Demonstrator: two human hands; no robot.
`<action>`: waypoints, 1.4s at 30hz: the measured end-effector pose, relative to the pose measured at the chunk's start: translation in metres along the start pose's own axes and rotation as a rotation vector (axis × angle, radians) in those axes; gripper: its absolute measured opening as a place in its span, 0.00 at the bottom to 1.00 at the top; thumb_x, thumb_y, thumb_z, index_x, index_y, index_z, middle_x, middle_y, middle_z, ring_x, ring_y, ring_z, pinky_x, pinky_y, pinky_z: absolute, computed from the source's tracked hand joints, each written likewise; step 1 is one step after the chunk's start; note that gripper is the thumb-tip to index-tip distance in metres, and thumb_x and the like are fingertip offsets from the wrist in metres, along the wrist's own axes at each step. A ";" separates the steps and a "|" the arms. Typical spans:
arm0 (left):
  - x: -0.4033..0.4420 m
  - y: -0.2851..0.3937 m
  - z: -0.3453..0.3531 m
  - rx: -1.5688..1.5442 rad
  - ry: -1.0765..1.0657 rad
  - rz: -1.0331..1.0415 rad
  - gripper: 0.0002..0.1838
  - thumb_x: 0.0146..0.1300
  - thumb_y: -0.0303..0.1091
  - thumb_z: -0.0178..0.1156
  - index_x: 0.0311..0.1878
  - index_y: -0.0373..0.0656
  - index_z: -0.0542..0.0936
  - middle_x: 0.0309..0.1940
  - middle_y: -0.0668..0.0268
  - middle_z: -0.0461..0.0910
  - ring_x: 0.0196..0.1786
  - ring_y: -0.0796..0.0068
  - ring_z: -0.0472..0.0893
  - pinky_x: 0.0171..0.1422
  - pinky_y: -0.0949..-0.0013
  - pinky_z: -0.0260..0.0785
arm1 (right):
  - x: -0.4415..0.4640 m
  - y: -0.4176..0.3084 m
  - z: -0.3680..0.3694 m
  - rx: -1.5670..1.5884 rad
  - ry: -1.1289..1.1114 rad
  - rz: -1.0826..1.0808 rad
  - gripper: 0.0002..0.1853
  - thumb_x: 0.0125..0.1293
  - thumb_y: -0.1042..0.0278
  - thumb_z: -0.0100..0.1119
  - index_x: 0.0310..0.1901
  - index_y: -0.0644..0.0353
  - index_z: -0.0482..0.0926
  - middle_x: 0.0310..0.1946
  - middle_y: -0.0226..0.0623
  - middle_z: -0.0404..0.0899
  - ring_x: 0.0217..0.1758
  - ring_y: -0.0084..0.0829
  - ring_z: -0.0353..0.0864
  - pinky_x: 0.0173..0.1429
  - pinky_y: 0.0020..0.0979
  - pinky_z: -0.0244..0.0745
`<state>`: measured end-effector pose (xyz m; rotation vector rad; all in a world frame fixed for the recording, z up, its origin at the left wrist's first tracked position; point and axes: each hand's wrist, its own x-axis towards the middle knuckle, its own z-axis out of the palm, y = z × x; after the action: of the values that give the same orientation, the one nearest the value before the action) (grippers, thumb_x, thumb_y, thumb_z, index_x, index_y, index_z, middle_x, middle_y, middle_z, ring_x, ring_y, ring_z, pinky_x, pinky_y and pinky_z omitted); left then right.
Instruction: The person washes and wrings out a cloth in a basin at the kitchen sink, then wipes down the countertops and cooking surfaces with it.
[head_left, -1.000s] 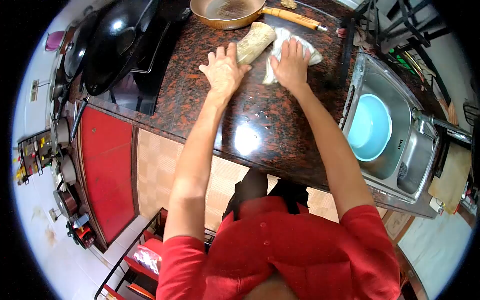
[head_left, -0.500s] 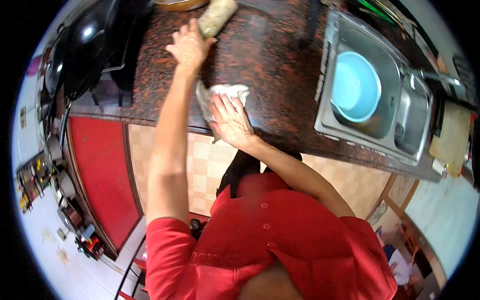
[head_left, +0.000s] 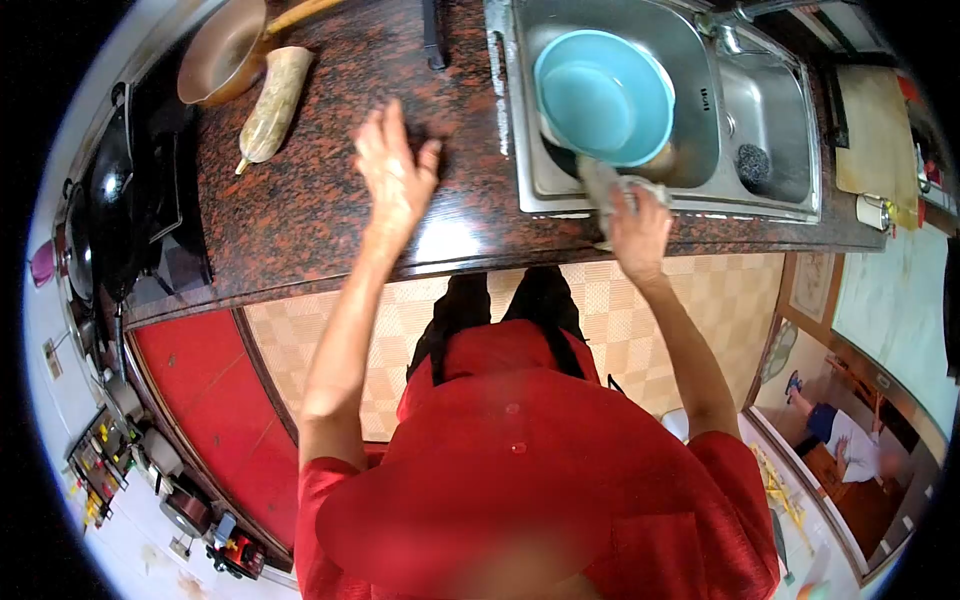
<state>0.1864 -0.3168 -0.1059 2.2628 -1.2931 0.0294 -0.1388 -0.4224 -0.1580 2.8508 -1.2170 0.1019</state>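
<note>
Around me I see a tan checkered floor (head_left: pixel 735 315), red cupboard doors (head_left: pixel 215 400) and a smudged white wall (head_left: pixel 125 535).

No lettering is legible (nor any numbers)

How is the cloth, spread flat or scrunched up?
Scrunched up: the cloth shows in folds around the right hand at the sink's edge.

Cloth (head_left: pixel 602 195), at the near rim of the sink (head_left: pixel 745 206): partly hidden under the right hand (head_left: pixel 640 235), folds blurred. Sink floor: partly hidden by blue basin (head_left: pixel 605 100). Pan (head_left: pixel 222 60), far left: rim and handle cut off by the far edge. Rack items (head_left: pixel 97 470), left: too small to identify.
</note>
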 end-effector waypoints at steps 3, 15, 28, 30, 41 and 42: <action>-0.027 0.050 0.016 -0.220 -0.060 -0.034 0.32 0.48 0.30 0.62 0.58 0.34 0.64 0.53 0.47 0.63 0.54 0.52 0.62 0.58 0.55 0.58 | -0.019 0.082 -0.006 -0.105 0.157 0.062 0.22 0.60 0.63 0.51 0.56 0.57 0.68 0.54 0.44 0.64 0.56 0.44 0.63 0.57 0.44 0.58; -0.100 0.060 0.017 -0.571 -0.096 -0.415 0.19 0.51 0.25 0.56 0.48 0.34 0.70 0.41 0.49 0.72 0.45 0.50 0.71 0.50 0.58 0.65 | -0.056 0.112 0.044 -0.130 0.270 0.245 0.25 0.60 0.61 0.48 0.56 0.65 0.62 0.50 0.52 0.65 0.53 0.48 0.64 0.52 0.48 0.60; -0.131 -0.022 -0.049 -0.589 -0.009 -0.657 0.15 0.58 0.21 0.48 0.50 0.37 0.72 0.41 0.57 0.74 0.40 0.66 0.77 0.42 0.68 0.70 | 0.067 -0.235 -0.016 0.532 -0.024 -0.846 0.17 0.54 0.77 0.50 0.47 0.66 0.72 0.55 0.48 0.63 0.61 0.44 0.59 0.60 0.44 0.54; -0.139 -0.045 -0.050 -0.693 0.099 -0.706 0.16 0.57 0.19 0.47 0.50 0.37 0.72 0.46 0.56 0.71 0.43 0.64 0.76 0.48 0.68 0.69 | 0.087 -0.270 -0.011 0.569 -0.024 -0.904 0.18 0.54 0.76 0.51 0.49 0.64 0.71 0.56 0.47 0.62 0.62 0.45 0.58 0.60 0.46 0.53; -0.137 -0.082 -0.072 -0.729 0.206 -0.705 0.18 0.53 0.18 0.47 0.49 0.35 0.70 0.41 0.53 0.70 0.44 0.55 0.72 0.50 0.62 0.65 | 0.117 -0.331 -0.001 0.678 -0.023 -0.961 0.22 0.53 0.74 0.52 0.53 0.62 0.70 0.57 0.45 0.62 0.63 0.46 0.57 0.64 0.45 0.51; -0.136 -0.088 -0.065 -0.578 0.216 -0.605 0.18 0.53 0.17 0.46 0.50 0.35 0.70 0.43 0.52 0.69 0.46 0.54 0.71 0.52 0.62 0.64 | 0.113 -0.325 0.000 0.726 -0.033 -0.967 0.22 0.52 0.76 0.52 0.52 0.62 0.70 0.57 0.45 0.62 0.64 0.47 0.56 0.65 0.45 0.51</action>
<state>0.1986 -0.1435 -0.1248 1.9718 -0.3933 -0.2728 0.1739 -0.2787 -0.1527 3.6645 0.4126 0.5344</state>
